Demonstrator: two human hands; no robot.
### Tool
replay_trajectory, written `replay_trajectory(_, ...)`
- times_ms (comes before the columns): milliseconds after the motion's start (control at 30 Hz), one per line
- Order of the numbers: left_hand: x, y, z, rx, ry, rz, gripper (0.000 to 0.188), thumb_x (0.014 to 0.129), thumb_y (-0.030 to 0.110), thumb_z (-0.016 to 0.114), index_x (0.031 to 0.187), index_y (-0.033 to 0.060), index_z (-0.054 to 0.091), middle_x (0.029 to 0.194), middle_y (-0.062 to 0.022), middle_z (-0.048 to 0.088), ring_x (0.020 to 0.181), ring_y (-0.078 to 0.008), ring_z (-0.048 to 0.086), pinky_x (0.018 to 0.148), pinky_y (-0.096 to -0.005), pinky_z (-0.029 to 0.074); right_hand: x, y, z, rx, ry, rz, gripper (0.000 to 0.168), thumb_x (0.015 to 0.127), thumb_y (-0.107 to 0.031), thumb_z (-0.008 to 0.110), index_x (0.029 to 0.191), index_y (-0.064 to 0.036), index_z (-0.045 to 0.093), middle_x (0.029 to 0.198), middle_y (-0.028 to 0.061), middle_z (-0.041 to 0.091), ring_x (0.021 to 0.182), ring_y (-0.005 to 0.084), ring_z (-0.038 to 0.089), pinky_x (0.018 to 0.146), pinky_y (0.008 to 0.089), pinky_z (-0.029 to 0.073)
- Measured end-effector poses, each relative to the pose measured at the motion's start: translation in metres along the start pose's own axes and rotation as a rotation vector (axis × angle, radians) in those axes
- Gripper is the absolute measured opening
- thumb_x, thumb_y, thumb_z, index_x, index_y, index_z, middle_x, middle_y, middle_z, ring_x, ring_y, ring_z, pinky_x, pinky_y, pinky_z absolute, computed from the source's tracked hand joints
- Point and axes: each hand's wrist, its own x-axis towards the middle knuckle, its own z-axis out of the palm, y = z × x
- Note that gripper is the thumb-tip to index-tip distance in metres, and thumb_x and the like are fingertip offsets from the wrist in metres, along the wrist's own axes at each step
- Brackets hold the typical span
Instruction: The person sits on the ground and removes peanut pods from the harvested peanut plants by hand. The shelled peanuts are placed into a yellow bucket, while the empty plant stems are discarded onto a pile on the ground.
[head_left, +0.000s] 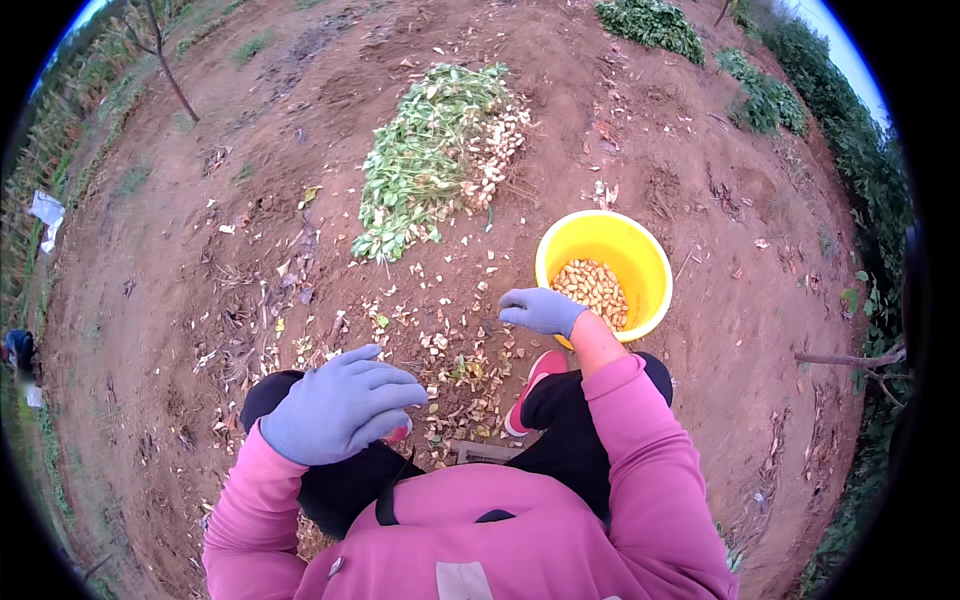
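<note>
My left hand (341, 409), in a grey-blue knit glove, hovers over my left knee with its fingers apart and nothing in it. My right hand (541, 310), gloved alike, is beside the near left rim of a yellow plastic bucket (651, 281), its fingers bent; whether something small is in them I cannot tell. Unshelled peanuts (591, 289) cover the bottom of the bucket. Farther out, a heap of pulled peanut plants (424, 146) lies on the soil, its leaves to the left and its peanut pods (499, 154) to the right.
Dry leaf bits (439, 341) litter the brown soil around my pink shoes (534, 386). More green plant heaps (654, 28) lie at the top right. A thin tree trunk (174, 81) stands at the upper left, a bare branch (847, 361) juts in at the right. A person (20, 349) is at the far left edge.
</note>
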Motion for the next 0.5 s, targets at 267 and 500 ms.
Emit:
replay_trajectory(267, 0.024, -0.056, 0.054, 0.084, -0.46, -0.231, 0.052, 0.087, 0.056, 0.054, 0.119, 0.0148, 0.057, 0.101, -0.0086, 0.065, 0.093, -0.0325, 0.06, 0.073, -0.0443, 0.053, 0.085, 0.026, -0.029, -0.088, 0.232, 0.032, 0.047, 0.087, -0.039, 0.056, 0.124, -0.008, 0.056, 0.115, 0.0184, 0.063, 0.108, 0.0339, 0.059, 0.094, 0.0402, 0.046)
replay_trajectory(500, 0.035, -0.081, 0.025, -0.141, -0.182, -0.13, 0.055, 0.087, 0.048, 0.059, 0.125, 0.009, 0.053, 0.11, -0.0106, 0.063, 0.099, -0.0316, 0.06, 0.093, -0.0422, 0.046, 0.215, 0.088, -0.044, 0.008, 0.44, 0.431, 0.054, 0.084, -0.035, 0.062, 0.129, -0.009, 0.049, 0.129, 0.0183, 0.053, 0.117, 0.0339, 0.054, 0.096, 0.0431, 0.045)
